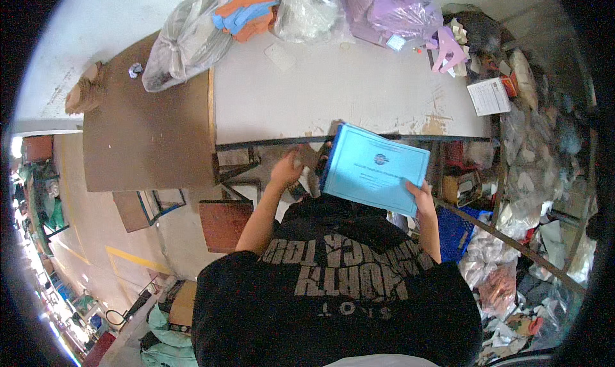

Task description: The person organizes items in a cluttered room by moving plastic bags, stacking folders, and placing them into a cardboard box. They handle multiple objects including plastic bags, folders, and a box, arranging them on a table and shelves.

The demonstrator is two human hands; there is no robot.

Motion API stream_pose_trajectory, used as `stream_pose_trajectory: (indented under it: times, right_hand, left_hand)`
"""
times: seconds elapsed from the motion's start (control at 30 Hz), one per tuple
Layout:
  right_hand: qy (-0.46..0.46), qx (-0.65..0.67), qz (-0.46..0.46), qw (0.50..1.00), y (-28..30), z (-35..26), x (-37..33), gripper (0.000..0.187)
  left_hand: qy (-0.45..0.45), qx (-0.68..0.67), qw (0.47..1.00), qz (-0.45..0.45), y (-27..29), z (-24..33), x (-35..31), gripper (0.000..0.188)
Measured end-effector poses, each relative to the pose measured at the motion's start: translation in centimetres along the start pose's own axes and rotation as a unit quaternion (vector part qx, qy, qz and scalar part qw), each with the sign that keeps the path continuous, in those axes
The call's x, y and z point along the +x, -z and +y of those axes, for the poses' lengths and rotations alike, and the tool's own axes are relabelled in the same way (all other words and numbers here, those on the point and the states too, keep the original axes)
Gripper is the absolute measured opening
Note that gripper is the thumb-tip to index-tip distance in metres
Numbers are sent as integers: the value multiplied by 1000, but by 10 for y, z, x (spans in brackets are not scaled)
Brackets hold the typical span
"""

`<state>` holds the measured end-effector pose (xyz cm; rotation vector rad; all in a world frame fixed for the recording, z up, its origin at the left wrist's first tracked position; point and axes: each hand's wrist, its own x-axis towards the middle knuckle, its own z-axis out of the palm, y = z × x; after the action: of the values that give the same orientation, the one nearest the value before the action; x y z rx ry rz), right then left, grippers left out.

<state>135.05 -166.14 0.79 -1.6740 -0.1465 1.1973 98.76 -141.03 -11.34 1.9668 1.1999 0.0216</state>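
Near the grey worktable's [359, 91] front edge, right hand [423, 199] grips a light-blue paper booklet [375, 168]; left hand [286, 169], open, should steady its left edge.

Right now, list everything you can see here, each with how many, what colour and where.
booklet: one, light blue, held at the table's near edge
table: one, white top, straight ahead
brown board: one, left of the table
clear bags: several, stuffed with orange, blue and purple pieces, along the far edge
white sheet: one, printed, at the table's right end
purple cut-outs: a few, far right of the tabletop
scrap pile: mixed colours, on the floor to the right
left hand: empty, fingers spread, below the table edge
right hand: grips the booklet's lower right corner
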Motion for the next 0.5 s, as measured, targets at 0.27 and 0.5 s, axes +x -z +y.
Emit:
stream_pose_trajectory:
  times: [0.27, 0.5]
  right_hand:
    - [25, 118, 170, 978, 52, 60, -124, 43]
    - [21, 168, 246, 954, 57, 105, -151, 39]
  left_hand:
    - [73, 308, 945, -79, 2, -21, 26, 75]
    - [90, 337, 934, -81, 12, -6, 25, 83]
